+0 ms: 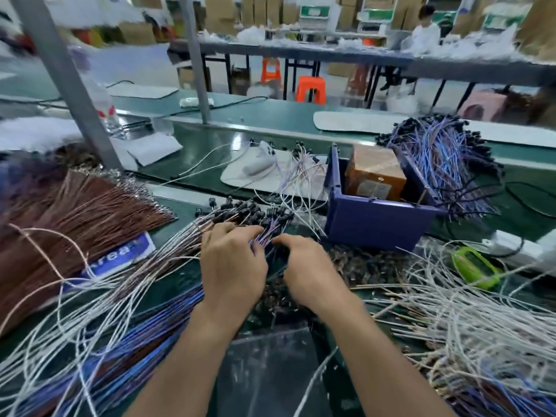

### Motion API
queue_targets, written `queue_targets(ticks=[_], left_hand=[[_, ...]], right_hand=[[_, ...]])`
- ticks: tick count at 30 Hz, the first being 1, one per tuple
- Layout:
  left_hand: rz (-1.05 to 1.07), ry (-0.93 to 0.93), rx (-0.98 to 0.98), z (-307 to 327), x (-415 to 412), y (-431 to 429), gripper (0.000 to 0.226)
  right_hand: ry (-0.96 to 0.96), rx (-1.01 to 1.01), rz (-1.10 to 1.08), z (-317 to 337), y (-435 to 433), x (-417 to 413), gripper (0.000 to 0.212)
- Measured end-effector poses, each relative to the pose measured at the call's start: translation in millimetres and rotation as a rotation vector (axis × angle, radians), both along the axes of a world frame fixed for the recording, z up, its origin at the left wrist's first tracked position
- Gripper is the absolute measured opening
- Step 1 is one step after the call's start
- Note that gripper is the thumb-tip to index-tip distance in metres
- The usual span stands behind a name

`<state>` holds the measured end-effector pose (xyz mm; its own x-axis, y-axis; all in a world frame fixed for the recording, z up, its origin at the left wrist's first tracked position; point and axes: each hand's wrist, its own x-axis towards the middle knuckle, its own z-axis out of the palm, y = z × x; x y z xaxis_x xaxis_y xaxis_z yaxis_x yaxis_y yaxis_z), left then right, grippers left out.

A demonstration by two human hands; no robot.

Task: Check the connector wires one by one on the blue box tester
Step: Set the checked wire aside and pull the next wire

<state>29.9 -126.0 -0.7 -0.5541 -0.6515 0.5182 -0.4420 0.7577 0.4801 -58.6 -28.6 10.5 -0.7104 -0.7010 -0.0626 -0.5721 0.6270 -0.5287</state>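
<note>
We seem at picking step: connector wire bundle [255,216] lies just left of blue box tester [376,219]. Our left hand [233,266] rests spread on wires; right hand [310,267] curls in, grip hidden. Next: isolate one connector, plug into tester.

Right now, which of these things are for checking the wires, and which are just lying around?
For the job:
- connector wires, the bundle with black ends
- blue box, brown unit inside
- left hand and right hand, both on that bundle

Just lying about:
- brown wire bundle
- green plastic thing
- clear bottle
- orange stools
</note>
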Motion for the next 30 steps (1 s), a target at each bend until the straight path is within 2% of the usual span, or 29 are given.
queue_targets(ticks=[4,8,12,16,20,24,27,30], left_hand=[[-0.014,-0.035,-0.009,-5,-1,0,0.023],[-0.027,-0.081,0.081,-7,-1,-3,0.021],[-0.009,-0.032,0.168,-7,-2,-5,0.022],[0.007,-0.009,0.248,-4,-1,-6,0.029],[0.033,-0.025,0.324,-3,-3,-11,0.039],[0.032,0.007,0.473,-1,-1,-19,0.044],[0.008,-0.015,0.458,-1,-1,-22,0.037],[-0.004,-0.021,0.36,-2,-2,-19,0.024]], right_hand=[[-0.041,-0.133,-0.067,-6,-9,-10,0.026],[0.011,-0.121,-0.101,-12,-21,-11,0.004],[0.002,-0.137,-0.184,-12,-31,-11,0.026],[-0.014,-0.164,-0.363,-9,-42,-13,0.035],[-0.002,-0.094,-0.523,0,-54,-20,0.05],[-0.004,-0.077,-0.59,0,-60,-22,0.045],[0.005,-0.15,-0.57,0,-56,-21,0.039],[0.22,-0.267,-0.536,3,-46,-8,0.037]])
